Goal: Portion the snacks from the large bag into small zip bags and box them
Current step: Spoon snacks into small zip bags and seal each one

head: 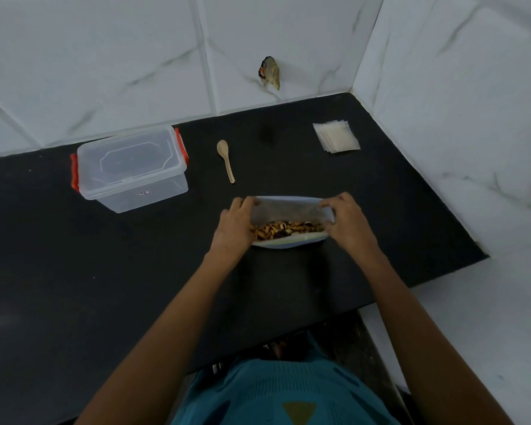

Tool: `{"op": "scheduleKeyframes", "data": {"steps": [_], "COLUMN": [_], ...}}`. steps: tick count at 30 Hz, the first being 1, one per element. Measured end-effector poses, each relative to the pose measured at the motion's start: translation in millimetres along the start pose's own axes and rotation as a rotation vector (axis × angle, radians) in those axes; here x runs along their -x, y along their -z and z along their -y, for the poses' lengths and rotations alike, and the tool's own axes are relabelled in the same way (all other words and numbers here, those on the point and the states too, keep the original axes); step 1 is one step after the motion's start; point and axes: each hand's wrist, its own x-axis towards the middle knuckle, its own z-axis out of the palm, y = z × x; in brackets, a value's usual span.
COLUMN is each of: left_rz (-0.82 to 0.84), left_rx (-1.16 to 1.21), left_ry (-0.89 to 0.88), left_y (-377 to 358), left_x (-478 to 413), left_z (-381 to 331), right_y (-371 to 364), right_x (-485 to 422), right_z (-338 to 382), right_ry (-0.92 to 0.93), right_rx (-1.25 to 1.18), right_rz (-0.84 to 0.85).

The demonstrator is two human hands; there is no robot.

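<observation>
Head view: a black bench [105, 256] fills the middle of the frame, with white marbled tiles [120, 56] behind it and along the right side.

Just below the frame's centre a white bag [288, 207] stands on the bench with its mouth pulled wide. The snacks [285, 230] show inside as a brown and dark mix low in the bag. The left hand [235, 225] grips the left end of the bag's mouth, its fingers curled over the rim. The right hand [348, 222] pinches the right end of the rim between thumb and fingers. Both forearms reach up from the bottom of the frame.

At centre left, well apart from the bag, sits a clear box [132, 170] with its lid on and red clips at both ends; a small label shows on its near wall. Between the box and the bag's far side, a spoon [226, 161] of pale wood lies flat, bowl toward the wall.

At upper right, near the corner of the bench, a fanned stack of clear zip bags [336, 136] lies flat.

On the back wall, above centre, there is a dark broken patch [269, 72] in a tile. A teal garment [276, 391] shows at the bottom edge.
</observation>
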Motion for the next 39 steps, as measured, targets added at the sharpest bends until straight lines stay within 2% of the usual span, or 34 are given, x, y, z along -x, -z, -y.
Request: {"op": "scheduleKeyframes", "data": {"steps": [3,7,10,14,18,21,27,32,35,37,39], "left_rz": [0.027,-0.145,-0.182,-0.155,-0.087,0.037,0.209,0.203,0.265,0.324,0.336], "left_rx": [0.029,0.087,0.206,0.369,0.217,0.227,0.710,1.213,1.498,1.583,1.500], "left_ry": [-0.001,-0.093,-0.118,-0.044,-0.118,-0.100,0.120,0.350,0.389,0.377,0.372], "left_y": [-5.9,-2.7,-1.5,-2.6,1.0,3.8,11.0,1.5,-2.5,-2.7,-2.0], "left_x": [0.0,-1.6,-3.1,-9.0,-15.3,-23.9,-32.5,-36.4,-34.5,-31.7,-29.7], "left_z": [2.2,5.8,5.1,5.8,10.5,14.7,25.4,25.0,29.7,32.4,30.7], "right_y": [-6.2,-1.9,-2.3,-4.2,-4.3,0.1,-0.2,-11.6,-15.9,-14.8,-13.6], "right_x": [1.5,1.6,-1.4,-6.8,-12.7,-19.3,-31.6,-34.0,-32.1,-27.8,-22.7], "right_z": [-5.0,-12.4,-12.1,-11.7,-17.8,-18.4,-22.8,-24.6,-30.1,-32.9,-35.2], "right_ry": [-0.028,0.006,0.010,-0.084,-0.062,-0.134,-0.356,-0.576,-0.629,-0.613,-0.581], "right_rx": [-0.025,-0.055,-0.154,-0.304,-0.300,-0.421,-0.632,-1.202,-1.487,-1.612,-1.656], "right_rz": [0.042,-0.034,-0.080,-0.020,0.030,0.077,0.237,0.279,0.254,0.272,0.307]}}
